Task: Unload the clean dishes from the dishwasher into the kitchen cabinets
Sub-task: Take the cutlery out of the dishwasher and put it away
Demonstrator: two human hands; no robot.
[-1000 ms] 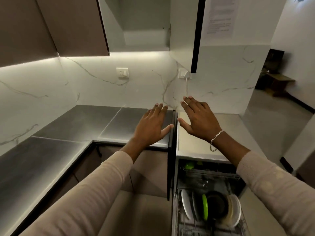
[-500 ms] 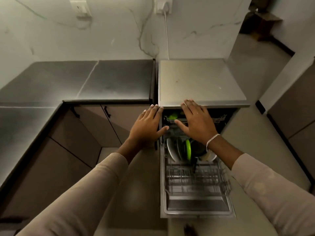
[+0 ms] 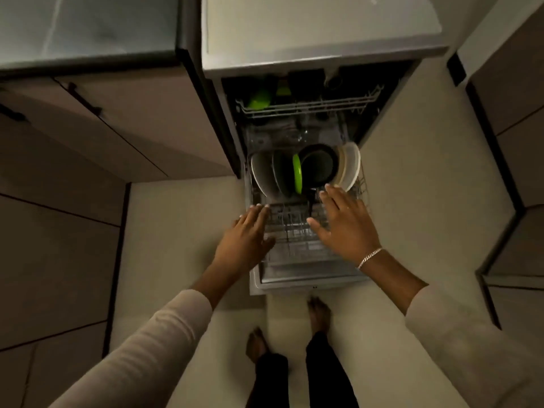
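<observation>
cut off at the top edge: grey countertop and the lid of the open dishwasher. deep inside the tub, too dark to tell much. in the upper rack, only partly seen, two green pieces of unclear shape. pulled out over the door, lower rack, with the dishes standing on edge at its far end: white plates at left, a dark one hard to separate from them, a green plate, a black pan with its lower part lost in shadow, more pale plates at right. left hand flat, fingers straight, holding nothing, over the rack's left rim. right hand spread wide, empty, fingertips at the foot of the pale plates; cannot tell whether touching. compared with half a second ago: wall and sockets gone from view, bare feet now in view, both hands lower and nearer the dishes.
</observation>
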